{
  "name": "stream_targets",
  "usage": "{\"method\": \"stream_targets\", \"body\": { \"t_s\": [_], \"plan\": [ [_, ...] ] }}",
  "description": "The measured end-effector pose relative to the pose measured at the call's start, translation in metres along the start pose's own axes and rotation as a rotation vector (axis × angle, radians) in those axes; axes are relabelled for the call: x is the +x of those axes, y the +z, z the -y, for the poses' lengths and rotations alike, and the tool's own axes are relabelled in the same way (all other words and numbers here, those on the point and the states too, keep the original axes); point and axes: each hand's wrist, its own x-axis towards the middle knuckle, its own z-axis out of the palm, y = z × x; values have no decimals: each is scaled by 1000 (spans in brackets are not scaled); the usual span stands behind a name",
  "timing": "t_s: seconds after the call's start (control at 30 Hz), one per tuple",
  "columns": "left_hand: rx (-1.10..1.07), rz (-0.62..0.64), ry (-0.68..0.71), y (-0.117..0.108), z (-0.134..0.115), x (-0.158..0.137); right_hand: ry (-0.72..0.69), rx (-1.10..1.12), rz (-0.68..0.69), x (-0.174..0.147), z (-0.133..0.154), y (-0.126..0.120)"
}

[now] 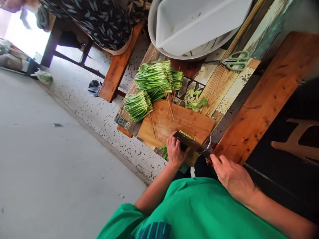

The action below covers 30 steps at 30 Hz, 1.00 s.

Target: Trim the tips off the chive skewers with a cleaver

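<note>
My right hand [233, 174] is wrapped round the handle of a cleaver [189, 142], whose dark blade lies across the near side of a wooden cutting board [174, 121]. My left hand [175, 152] is curled beside the blade over a bunch of chives [163, 152]; their green leaves stick out left of the fingers, and pale cut ends [186, 134] show past the blade. Most of that bunch is hidden by hand and blade. Skewered bundles of chives [156, 78] are piled beyond the board, with a smaller bundle [139, 105] at its left corner. Thin wooden skewers [169, 108] poke out over the board.
Leafy trimmings [194, 99] lie behind the board. Green-handled scissors [236, 61] rest on the patterned table [221, 78]. A large metal basin [154, 36] holds a white tub [199, 25]. Wooden benches [264, 103] flank the table, and a person in patterned clothing [99, 23] is across from me.
</note>
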Motion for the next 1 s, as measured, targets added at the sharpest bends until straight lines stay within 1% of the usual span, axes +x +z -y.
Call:
{"method": "stream_targets", "body": {
  "t_s": [0.1, 0.2, 0.27, 0.47, 0.7, 0.87, 1.0],
  "plan": [
    [-54, -19, 28, 8, 8, -3, -6, 26, 9, 0, 1, -2],
    [-56, -90, 56, 13, 10, -5, -22, 35, 9, 3, 0, -4],
    [-57, -113, 63, 15, 9, -7, -21, 25, 10, 6, -2, -5],
    [-52, -81, 57, 17, 7, -7, -2, 55, 33, 10, -4, -5],
    [-38, -17, 58, 12, 5, -2, 13, 85, 48, 12, -2, -6],
    [-64, -14, 85, 8, 3, 2, 37, 57, 62, 13, 1, -4],
    [-68, -11, 84, 10, 4, 2, 44, 55, 81, 15, 3, -7]
  ]
}}
